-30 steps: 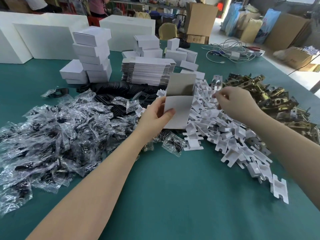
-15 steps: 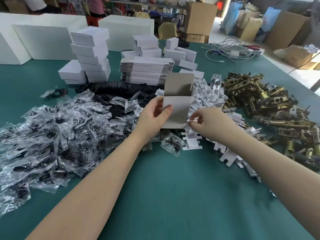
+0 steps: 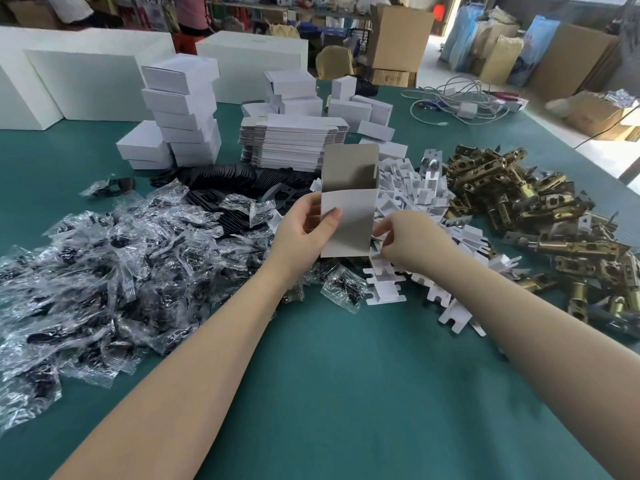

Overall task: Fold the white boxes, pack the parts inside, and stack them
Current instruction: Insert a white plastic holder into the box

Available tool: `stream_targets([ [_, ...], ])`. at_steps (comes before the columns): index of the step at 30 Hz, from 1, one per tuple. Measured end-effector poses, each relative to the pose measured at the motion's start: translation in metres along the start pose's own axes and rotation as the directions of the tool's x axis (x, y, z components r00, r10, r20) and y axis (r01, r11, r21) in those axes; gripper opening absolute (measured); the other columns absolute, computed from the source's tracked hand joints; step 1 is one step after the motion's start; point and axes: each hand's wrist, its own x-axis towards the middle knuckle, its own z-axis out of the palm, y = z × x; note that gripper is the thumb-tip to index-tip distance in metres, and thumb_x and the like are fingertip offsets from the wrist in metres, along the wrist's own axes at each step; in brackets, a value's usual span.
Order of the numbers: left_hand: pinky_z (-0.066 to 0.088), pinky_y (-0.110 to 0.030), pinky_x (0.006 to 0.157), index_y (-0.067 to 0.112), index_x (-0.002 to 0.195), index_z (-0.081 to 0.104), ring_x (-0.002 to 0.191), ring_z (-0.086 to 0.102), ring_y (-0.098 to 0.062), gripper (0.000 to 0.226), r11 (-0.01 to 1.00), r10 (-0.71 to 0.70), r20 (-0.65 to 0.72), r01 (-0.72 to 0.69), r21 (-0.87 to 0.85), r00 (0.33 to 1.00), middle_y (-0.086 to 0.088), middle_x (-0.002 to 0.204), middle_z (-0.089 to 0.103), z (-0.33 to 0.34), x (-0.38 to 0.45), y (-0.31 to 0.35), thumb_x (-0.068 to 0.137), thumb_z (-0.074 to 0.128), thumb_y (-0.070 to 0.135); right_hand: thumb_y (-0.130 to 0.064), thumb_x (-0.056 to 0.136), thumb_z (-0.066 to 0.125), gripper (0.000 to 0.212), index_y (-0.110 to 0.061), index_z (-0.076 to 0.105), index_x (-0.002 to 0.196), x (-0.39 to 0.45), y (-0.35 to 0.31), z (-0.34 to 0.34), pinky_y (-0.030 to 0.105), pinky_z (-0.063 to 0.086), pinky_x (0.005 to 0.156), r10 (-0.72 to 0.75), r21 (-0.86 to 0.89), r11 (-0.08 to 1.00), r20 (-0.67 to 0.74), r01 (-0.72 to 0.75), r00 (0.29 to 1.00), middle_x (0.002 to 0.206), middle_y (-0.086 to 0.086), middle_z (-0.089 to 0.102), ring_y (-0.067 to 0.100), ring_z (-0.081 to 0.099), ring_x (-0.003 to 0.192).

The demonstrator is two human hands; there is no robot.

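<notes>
Above the green bench, at centre: white box held upright, top flap raised, mouth open. Left hand gripping the box's left edge, thumb across the front face, fingers curled behind. Right hand just beside the box's lower right corner, fingers pinching a white cardboard insert over the heap of white inserts; whether insert touches box, cannot tell.

Left of the hands: wide heap of clear plastic bags with dark parts inside. Behind that, black flat plates in a loose spread. Right of the inserts: pile of brass latches. Farther back: pile of flat unfolded boxes, and to its left a tilted stack of folded white boxes with two lower ones alongside. More folded boxes scattered behind the flat pile. White cables at the far right of the bench.
</notes>
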Motion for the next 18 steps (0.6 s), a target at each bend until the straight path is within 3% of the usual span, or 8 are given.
stream_targets([
  [5,0.054,-0.026,0.089,0.02,0.118,0.056,0.104,0.064,-0.013,0.022,1.0,0.01,0.006,-0.01,0.019,1.0,0.003,0.113,0.067,0.001,0.0,0.0,0.097,0.062,0.019,-0.031,0.091,0.06,0.028,-0.022,0.07,0.117,-0.004,0.001,0.003,0.037,0.056,0.086,-0.046,-0.065,0.997,0.028,0.048,0.999,0.108,0.004,0.069,0.022,0.064,0.092],
  [11,0.053,-0.021,0.084,0.03,0.11,0.058,0.096,0.065,0.0,0.018,1.0,0.015,0.01,-0.015,0.007,1.0,0.01,0.108,0.068,0.001,0.0,0.0,0.096,0.062,0.019,-0.021,0.09,0.057,0.027,-0.013,0.068,0.113,-0.003,-0.003,0.002,0.038,0.053,0.091,-0.053,-0.151,0.986,0.106,0.069,0.993,0.114,0.01,0.063,0.027,0.061,0.101],
  [14,0.052,-0.018,0.082,0.032,0.109,0.058,0.095,0.065,0.003,0.019,1.0,0.014,0.008,-0.014,0.004,1.0,0.012,0.107,0.068,0.0,0.0,0.0,0.096,0.062,0.019,-0.018,0.088,0.061,0.021,-0.015,0.071,0.106,-0.001,0.0,-0.003,0.029,0.051,0.081,-0.069,-0.116,0.99,0.117,0.083,0.991,0.107,0.005,0.067,0.022,0.062,0.095],
  [18,0.051,-0.015,0.077,0.034,0.107,0.058,0.092,0.065,0.005,0.02,1.0,0.012,0.01,-0.012,-0.012,1.0,0.014,0.103,0.068,0.0,0.0,0.001,0.096,0.063,0.018,-0.025,0.089,0.067,0.007,-0.019,0.064,0.089,0.0,0.014,-0.013,0.015,0.043,0.053,-0.063,0.087,0.995,0.094,0.055,0.994,0.082,-0.008,0.062,0.008,0.062,0.067],
])
